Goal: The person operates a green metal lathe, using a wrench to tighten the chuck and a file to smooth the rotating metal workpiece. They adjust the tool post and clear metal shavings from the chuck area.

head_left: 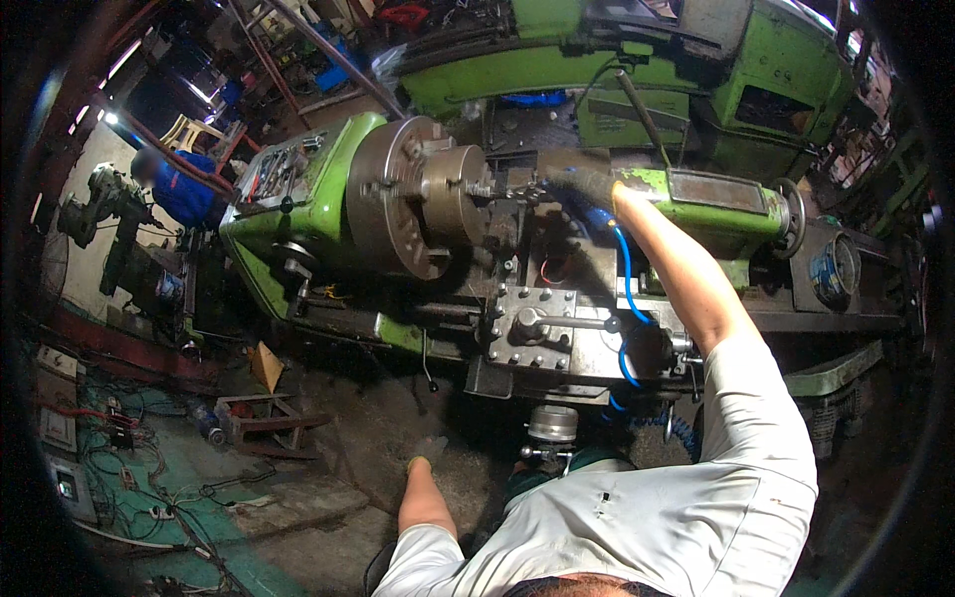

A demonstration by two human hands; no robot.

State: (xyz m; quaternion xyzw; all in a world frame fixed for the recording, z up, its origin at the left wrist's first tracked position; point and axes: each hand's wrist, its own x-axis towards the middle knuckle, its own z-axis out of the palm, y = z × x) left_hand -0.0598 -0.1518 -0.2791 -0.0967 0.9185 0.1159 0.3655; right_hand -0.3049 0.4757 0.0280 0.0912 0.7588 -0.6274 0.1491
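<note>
My right arm reaches across a green lathe (348,199). The gloved right hand (589,187) is over the bed, right of the chuck (398,199), and blurred. It closes around the end of a blue air hose (627,269), whose nozzle end is mostly hidden. A round metal workpiece (453,194) sits in the chuck, with a drill-like bit (525,191) between it and my right hand. My left hand (433,450), in a greyish glove, hangs low in front of the lathe; its fingers are too faint to read.
The square tool post (532,323) with its lever stands nearest me on the carriage. At the right are the tailstock (706,204) with its handwheel (793,219) and a round tin (834,271). Cables (139,478) lie on the floor at left. Another person (189,189) is at the far left.
</note>
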